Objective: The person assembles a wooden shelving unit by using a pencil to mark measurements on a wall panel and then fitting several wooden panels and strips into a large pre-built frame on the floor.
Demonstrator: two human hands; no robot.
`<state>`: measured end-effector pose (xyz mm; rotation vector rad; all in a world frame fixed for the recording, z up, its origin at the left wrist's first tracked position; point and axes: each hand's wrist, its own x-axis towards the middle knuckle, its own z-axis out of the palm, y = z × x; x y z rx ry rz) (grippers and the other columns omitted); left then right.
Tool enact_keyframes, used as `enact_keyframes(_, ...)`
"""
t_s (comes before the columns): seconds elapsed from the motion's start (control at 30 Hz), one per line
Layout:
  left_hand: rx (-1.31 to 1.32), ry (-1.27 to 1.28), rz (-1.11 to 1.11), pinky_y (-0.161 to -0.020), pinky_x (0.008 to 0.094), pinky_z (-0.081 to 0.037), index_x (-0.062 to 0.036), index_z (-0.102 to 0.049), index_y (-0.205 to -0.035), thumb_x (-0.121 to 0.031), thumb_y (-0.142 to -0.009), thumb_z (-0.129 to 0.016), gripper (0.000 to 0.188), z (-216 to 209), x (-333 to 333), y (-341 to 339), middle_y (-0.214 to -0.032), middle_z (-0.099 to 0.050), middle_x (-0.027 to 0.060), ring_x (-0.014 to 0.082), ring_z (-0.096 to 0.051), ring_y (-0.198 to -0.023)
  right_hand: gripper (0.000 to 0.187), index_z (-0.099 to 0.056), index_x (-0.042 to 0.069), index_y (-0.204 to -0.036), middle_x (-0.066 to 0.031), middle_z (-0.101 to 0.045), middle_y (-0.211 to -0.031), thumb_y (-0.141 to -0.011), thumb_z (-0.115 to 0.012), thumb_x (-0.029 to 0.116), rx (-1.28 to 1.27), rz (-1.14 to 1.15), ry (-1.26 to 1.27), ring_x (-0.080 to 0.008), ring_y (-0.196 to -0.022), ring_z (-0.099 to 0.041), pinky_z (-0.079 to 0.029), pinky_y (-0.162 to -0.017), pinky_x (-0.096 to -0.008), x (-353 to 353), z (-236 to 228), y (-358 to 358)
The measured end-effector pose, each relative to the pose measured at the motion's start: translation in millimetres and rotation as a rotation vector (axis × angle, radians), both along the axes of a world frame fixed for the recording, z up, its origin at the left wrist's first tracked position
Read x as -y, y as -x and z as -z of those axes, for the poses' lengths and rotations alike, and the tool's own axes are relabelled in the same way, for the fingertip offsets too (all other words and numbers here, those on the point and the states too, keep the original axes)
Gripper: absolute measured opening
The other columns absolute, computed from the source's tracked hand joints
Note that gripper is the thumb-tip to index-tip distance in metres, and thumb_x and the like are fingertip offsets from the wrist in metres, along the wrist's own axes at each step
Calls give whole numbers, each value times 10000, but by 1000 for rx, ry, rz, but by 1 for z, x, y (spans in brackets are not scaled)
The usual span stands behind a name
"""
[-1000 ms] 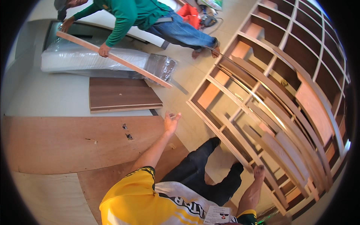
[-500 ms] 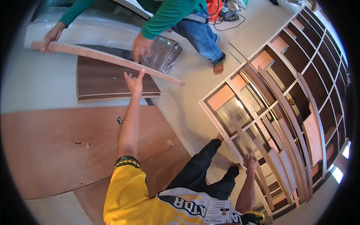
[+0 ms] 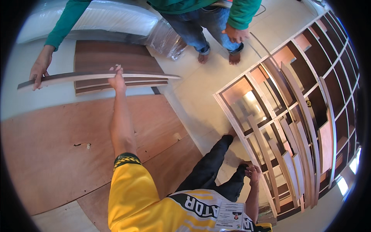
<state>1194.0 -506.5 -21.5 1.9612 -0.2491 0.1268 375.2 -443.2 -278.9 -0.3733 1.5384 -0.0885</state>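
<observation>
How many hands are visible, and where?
4: wearer's left hand and green-sleeved coworker's right hand on the long, thin wooden strip; wearer's right hand near the pale wooden grid frame; coworker's left hand beside blue jeans.

Pale floor ran through the middle | gridded wooden unit filled the right | plastic-wrapped bulk lay upper left | bright patches glowed far right

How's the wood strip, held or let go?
Held: left hand grips the strip near its middle, co-worker's hand near its left end. Cannot tell whether it touches the brown panels.
</observation>
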Motion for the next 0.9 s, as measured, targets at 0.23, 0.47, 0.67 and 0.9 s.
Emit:
enact_keyframes(0.23,-183,296,521,-1178,454,-406,25,-544,-1290,175,-861,-620,460,6,-61,19,-1428,-578,252,369,-536,-1366,353,-535,48,-1279,-159,-738,-1008,-1025,-591,286,-48,-83,-39,-235,-806,-734,-585,-676,-343,-14,8,32)
enact_keyframes(0.47,-131,-53,587,-1081,398,-445,34,-576,-1185,21,-914,-616,274,-45,-47,118,-1265,-628,197,277,-583,-1210,274,-716,15,-1020,-71,-721,-890,-947,-677,276,-71,-456,200,-180,-822,-710,-578,-717,-320,25,-1,-20)
enact_keyframes(0.67,13,11,989,-833,394,-511,-27,-574,-1037,-191,-949,-626,193,-130,5,291,-934,-624,136,237,-592,-855,507,-572,85,-1349,-223,-729,-1032,-937,-689,358,87,-681,829,-412,-955,-697,-559,-841,-495,55,-64,-146)
enact_keyframes(0.9,-100,-34,1993,-716,442,-574,-74,-589,-921,-282,-952,-628,213,-284,64,442,-775,-679,117,225,-649,-660,886,-423,31,-1485,-241,-507,-1441,-850,-734,565,374,-497,1452,-405,-1360,-470,-420,-1082,-546,52,-212,-189)
